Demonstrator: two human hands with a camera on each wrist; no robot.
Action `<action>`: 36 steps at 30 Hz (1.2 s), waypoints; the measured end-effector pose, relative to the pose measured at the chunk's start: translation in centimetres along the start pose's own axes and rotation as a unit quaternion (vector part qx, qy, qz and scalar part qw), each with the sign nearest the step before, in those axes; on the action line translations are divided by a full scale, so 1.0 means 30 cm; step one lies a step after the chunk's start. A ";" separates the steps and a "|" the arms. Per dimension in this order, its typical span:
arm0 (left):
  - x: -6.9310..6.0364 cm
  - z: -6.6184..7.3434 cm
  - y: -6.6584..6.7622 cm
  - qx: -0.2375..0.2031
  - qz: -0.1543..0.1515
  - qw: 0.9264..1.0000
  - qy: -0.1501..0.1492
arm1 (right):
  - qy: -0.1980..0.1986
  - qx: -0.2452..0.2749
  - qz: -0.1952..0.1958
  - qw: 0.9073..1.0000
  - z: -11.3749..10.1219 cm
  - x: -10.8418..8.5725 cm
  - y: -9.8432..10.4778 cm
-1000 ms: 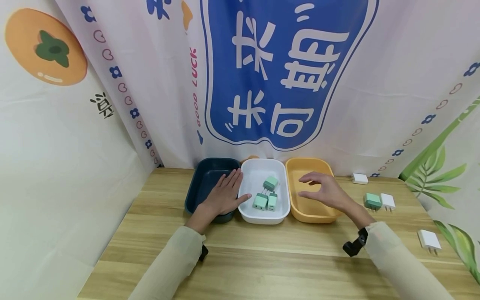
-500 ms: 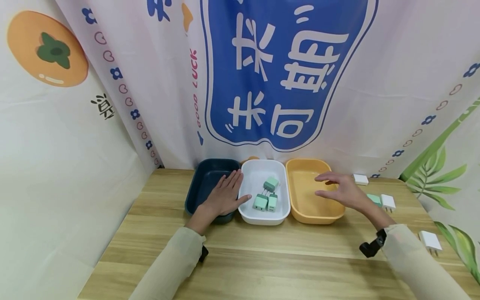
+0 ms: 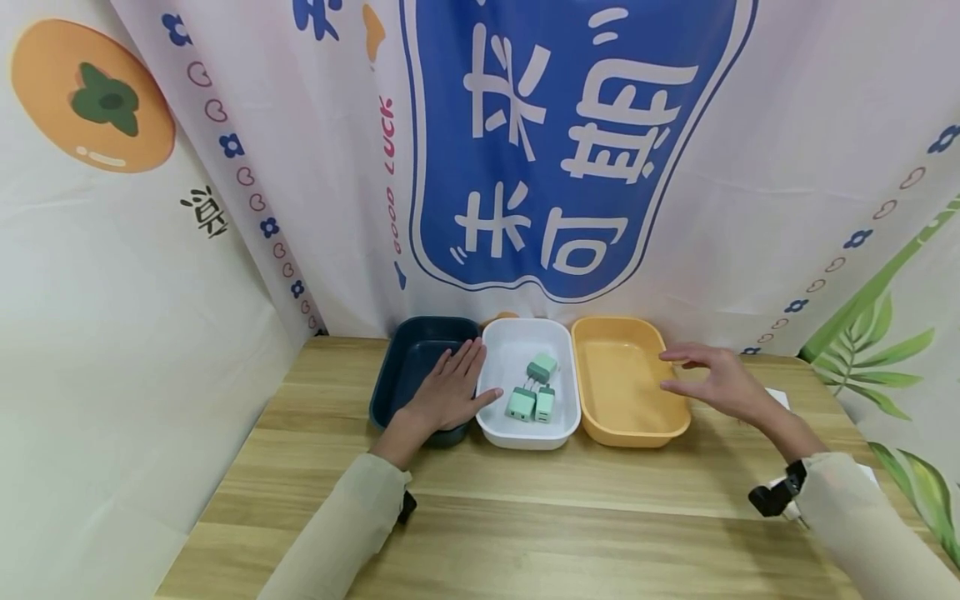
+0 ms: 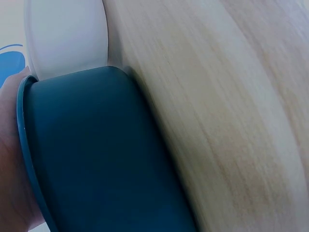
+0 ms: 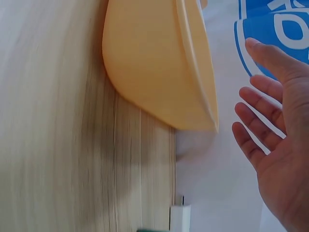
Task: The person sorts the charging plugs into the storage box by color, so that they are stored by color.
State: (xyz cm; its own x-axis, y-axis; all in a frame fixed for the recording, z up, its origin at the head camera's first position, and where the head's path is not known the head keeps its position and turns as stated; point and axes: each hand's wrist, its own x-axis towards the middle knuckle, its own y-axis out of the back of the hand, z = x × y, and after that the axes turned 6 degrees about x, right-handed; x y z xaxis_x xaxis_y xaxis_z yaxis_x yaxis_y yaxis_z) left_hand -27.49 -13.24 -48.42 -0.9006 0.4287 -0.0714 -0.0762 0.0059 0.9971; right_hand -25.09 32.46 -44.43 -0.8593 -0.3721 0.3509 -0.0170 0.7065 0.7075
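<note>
My left hand (image 3: 448,395) lies with straight fingers over the right side of the dark blue tray (image 3: 411,367), its fingertips by the rim of the white tray (image 3: 491,429). Several green chargers (image 3: 542,367) are inside the white tray. My right hand (image 3: 717,382), fingers spread and holding nothing, hovers just off the right edge of the yellow tray (image 3: 618,383). In the right wrist view that hand (image 5: 285,125) is beside the yellow tray (image 5: 145,58), palm and fingers in sight. The left wrist view shows the dark tray's outer wall (image 4: 106,154) beside part of my left hand (image 4: 17,164).
The three trays stand side by side at the back of the wooden table (image 3: 525,517), before a printed curtain (image 3: 337,167). A white charger (image 3: 777,398) lies partly behind my right hand; another (image 3: 867,473) shows behind the sleeve. The right wrist view has a white charger (image 5: 180,218) at the bottom.
My right hand has moved right, from above the yellow tray to beyond its right edge, and now covers chargers on the table that showed before. The left hand has stayed put.
</note>
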 end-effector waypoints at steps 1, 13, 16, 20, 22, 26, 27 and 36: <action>0.000 -0.001 -0.001 -0.002 0.001 1.000 0.000 | -0.001 -0.002 -0.005 1.000 0.002 -0.004 0.007; 0.002 -0.001 -0.002 0.001 -0.004 1.000 0.004 | -0.035 -0.033 -0.020 0.999 0.062 -0.058 0.077; 0.001 -0.002 -0.002 0.000 -0.002 1.000 0.004 | -0.044 -0.038 -0.015 0.998 0.072 -0.073 0.092; 0.002 -0.006 -0.006 0.003 -0.003 1.000 0.001 | -0.027 -0.040 -0.012 0.999 0.091 -0.093 0.106; 0.002 -0.007 -0.007 0.003 -0.004 1.000 0.000 | -0.015 -0.035 -0.012 0.999 0.103 -0.101 0.110; 0.002 -0.005 -0.008 0.003 -0.005 1.000 0.000 | -0.009 -0.021 -0.014 1.000 0.129 -0.120 0.120; 0.002 -0.004 -0.007 0.004 -0.006 1.000 0.000 | -0.013 -0.020 -0.015 1.000 0.132 -0.125 0.124; 0.003 0.002 0.001 -0.003 -0.001 1.000 0.004 | -0.052 -0.059 -0.033 0.996 0.174 -0.158 0.158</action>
State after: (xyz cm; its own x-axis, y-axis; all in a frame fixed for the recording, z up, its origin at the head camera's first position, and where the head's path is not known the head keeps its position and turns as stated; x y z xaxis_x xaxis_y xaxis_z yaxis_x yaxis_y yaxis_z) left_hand -27.54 -13.15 -48.40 -0.9039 0.4215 -0.0731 -0.0804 0.0006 0.9968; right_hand -23.75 40.71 -45.94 -0.9068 -0.3467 0.2398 -0.0202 0.6040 0.7967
